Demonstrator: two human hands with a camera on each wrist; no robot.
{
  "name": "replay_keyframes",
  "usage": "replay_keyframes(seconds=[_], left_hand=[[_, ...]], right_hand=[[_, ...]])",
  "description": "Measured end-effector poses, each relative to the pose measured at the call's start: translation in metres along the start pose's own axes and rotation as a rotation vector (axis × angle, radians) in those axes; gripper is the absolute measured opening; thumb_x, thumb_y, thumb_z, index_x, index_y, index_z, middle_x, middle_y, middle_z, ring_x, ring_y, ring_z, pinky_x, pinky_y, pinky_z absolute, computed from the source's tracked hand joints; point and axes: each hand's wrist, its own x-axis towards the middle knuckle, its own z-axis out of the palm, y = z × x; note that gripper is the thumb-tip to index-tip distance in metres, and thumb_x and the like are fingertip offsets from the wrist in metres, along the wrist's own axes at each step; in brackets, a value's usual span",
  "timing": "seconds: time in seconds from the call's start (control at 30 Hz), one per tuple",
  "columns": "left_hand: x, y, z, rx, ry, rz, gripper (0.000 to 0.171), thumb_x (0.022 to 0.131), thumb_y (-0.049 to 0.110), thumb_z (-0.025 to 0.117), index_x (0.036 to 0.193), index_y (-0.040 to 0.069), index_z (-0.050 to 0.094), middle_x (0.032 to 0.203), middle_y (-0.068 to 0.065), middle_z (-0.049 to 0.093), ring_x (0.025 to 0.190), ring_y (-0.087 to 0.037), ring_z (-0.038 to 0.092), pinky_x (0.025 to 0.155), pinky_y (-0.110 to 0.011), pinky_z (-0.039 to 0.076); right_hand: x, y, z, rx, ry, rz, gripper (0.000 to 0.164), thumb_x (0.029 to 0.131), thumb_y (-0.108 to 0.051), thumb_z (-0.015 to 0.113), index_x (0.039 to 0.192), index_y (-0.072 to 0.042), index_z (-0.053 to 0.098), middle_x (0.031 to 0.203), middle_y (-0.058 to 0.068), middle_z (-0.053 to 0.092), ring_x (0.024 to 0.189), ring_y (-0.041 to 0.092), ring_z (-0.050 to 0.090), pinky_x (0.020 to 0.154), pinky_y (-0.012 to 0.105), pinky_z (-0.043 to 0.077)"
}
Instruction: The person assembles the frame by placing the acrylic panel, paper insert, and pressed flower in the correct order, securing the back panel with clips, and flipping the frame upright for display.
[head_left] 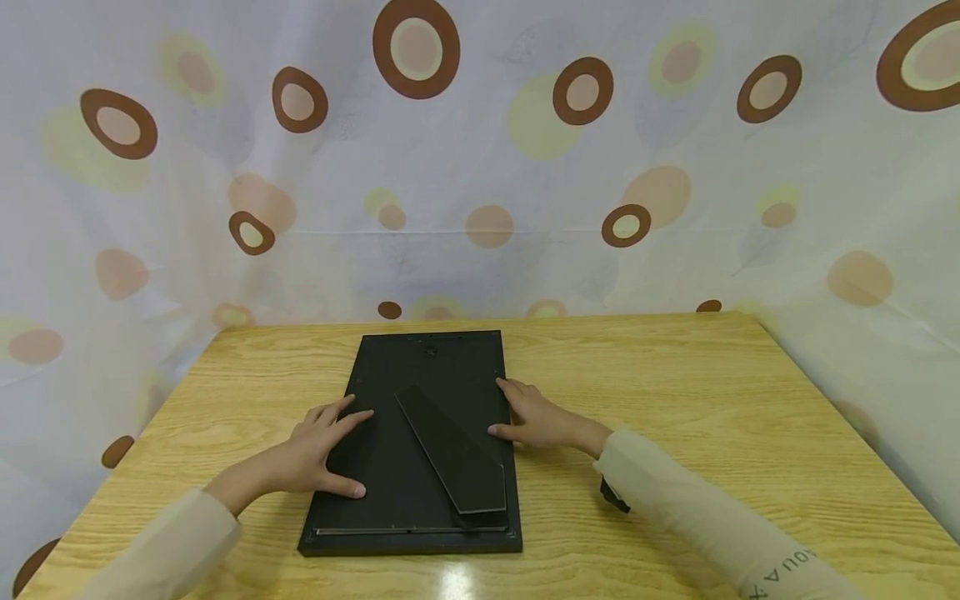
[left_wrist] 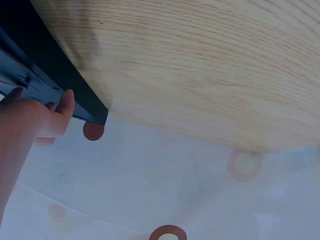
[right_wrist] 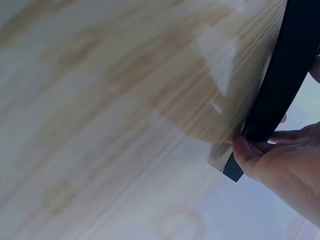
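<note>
A black picture frame point(head_left: 420, 533) lies on the wooden table with its back up. Its tapered stand leg point(head_left: 457, 458) slants across the lower right of the backing. My left hand point(head_left: 311, 454) spans the frame's left side with its fingers spread, the thumb over the backing. In the left wrist view, the fingers point(left_wrist: 64, 107) overlap the frame's dark edge. My right hand point(head_left: 543, 417) grips the right side, thumb over the top face and fingers along the edge. Its fingertips point(right_wrist: 242, 150) lie against the frame's side in the right wrist view. The frame's front is hidden.
The wooden table point(head_left: 712, 417) extends to both sides of the frame. Behind it hangs a pale curtain point(head_left: 480, 150) patterned with brown, yellow and peach ovals, which also runs along the table's left and right sides.
</note>
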Motion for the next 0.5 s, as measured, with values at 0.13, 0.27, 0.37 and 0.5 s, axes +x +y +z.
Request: replay_keyframes(seconds=[0.13, 0.27, 0.37, 0.5], left_hand=[[0.001, -0.001, 0.000, 0.013, 0.006, 0.105, 0.090, 0.072, 0.052, 0.071, 0.141, 0.010, 0.033, 0.149, -0.022, 0.014, 0.131, -0.048, 0.015, 0.095, -0.070, 0.017], [0.002, 0.002, 0.002, 0.006, -0.011, 0.181, 0.083, 0.073, 0.050, 0.070, 0.140, 0.014, 0.036, 0.148, -0.019, 0.020, 0.132, -0.044, 0.019, 0.095, -0.069, 0.019], [0.003, 0.007, 0.006, -0.008, -0.031, 0.223, 0.083, 0.074, 0.049, 0.071, 0.141, 0.015, 0.035, 0.148, -0.016, 0.022, 0.132, -0.040, 0.021, 0.095, -0.068, 0.022], [0.003, 0.014, 0.012, -0.024, -0.063, 0.261, 0.088, 0.071, 0.051, 0.072, 0.142, 0.016, 0.032, 0.149, -0.014, 0.021, 0.131, -0.036, 0.021, 0.095, -0.066, 0.023]], right_hand=[[0.000, -0.001, 0.000, 0.003, -0.002, 0.002, 0.079, 0.092, -0.035, 0.053, 0.145, 0.004, 0.009, 0.149, 0.026, 0.013, 0.136, 0.041, 0.017, 0.108, 0.053, 0.022], [-0.001, -0.001, 0.000, 0.001, -0.005, 0.002, 0.079, 0.092, -0.036, 0.053, 0.145, 0.004, 0.010, 0.149, 0.026, 0.013, 0.136, 0.041, 0.016, 0.108, 0.054, 0.022], [-0.001, -0.001, 0.000, 0.000, -0.006, 0.001, 0.079, 0.092, -0.036, 0.052, 0.145, 0.004, 0.009, 0.149, 0.026, 0.013, 0.137, 0.041, 0.016, 0.108, 0.053, 0.022], [-0.001, 0.000, 0.001, -0.004, 0.000, 0.000, 0.079, 0.092, -0.036, 0.052, 0.145, 0.004, 0.010, 0.149, 0.026, 0.013, 0.136, 0.041, 0.017, 0.108, 0.053, 0.022]])
